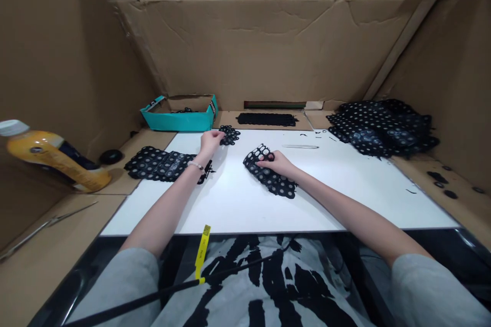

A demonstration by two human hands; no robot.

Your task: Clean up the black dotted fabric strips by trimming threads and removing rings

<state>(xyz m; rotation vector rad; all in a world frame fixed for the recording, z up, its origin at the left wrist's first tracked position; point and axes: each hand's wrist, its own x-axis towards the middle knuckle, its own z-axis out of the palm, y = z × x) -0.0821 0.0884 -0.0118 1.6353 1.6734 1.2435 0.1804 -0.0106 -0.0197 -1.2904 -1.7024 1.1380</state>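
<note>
My left hand (212, 143) is closed in a pinch at the left edge of a small, flower-shaped black perforated piece (230, 135) near the back of the white board. In my right hand (279, 164) a larger black perforated sheet (270, 180) is gripped by its upper part. That sheet is raised and bent at the top, where white shows through its holes, and slopes down towards its lower right end. A wider black perforated strip (169, 163) lies to the left, partly hidden under my left wrist.
The white board (230, 209) has a thin pale pen-like tool (301, 146) and black scraps on it. Behind stand a teal box (180, 121) and a black strip (266, 119). Black perforated sheets (383, 127) are piled right. Left are a yellow bottle (57, 156) and a slim metal tool (49, 223).
</note>
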